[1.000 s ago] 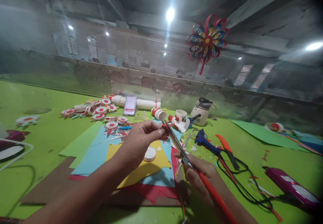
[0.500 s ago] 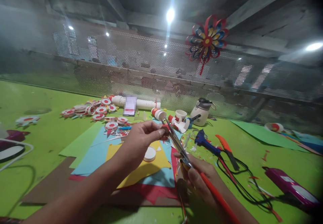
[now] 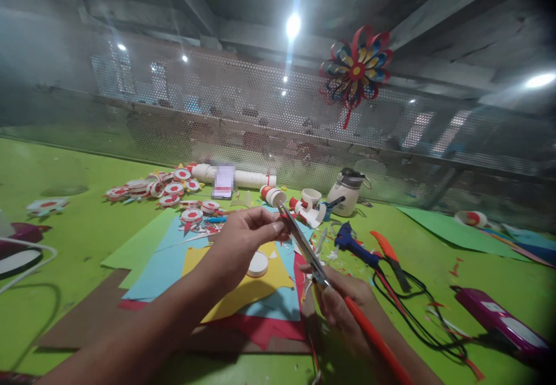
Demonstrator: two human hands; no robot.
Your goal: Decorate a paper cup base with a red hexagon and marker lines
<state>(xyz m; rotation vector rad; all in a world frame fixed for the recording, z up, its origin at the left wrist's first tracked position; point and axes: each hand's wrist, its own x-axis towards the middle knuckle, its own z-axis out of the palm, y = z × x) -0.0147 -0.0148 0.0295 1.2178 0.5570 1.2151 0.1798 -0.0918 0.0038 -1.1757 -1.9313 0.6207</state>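
Observation:
My left hand (image 3: 252, 231) pinches a small piece of red paper (image 3: 283, 217), mostly covered by the fingers. In my right hand (image 3: 343, 301) is a pair of scissors (image 3: 306, 249) with orange handles; the blades point up and left and look closed or nearly so at the red paper. Below the hands, a round white disc (image 3: 258, 264) lies on a yellow paper sheet (image 3: 238, 298). Light blue paper (image 3: 154, 275) and red paper sheets (image 3: 256, 330) are layered beneath it on a brown board (image 3: 82, 321).
Several red-and-white round pieces (image 3: 174, 190) cluster at the back left beside a phone (image 3: 223, 181). Paper cups (image 3: 273, 195) and a jug (image 3: 346, 191) stand behind. A blue glue gun (image 3: 354, 245), an orange-handled knife (image 3: 386, 252), looping black cable and a purple device (image 3: 499, 318) lie right.
The scissor blades, slightly apart before, have come together on the red paper. My left hand has barely moved.

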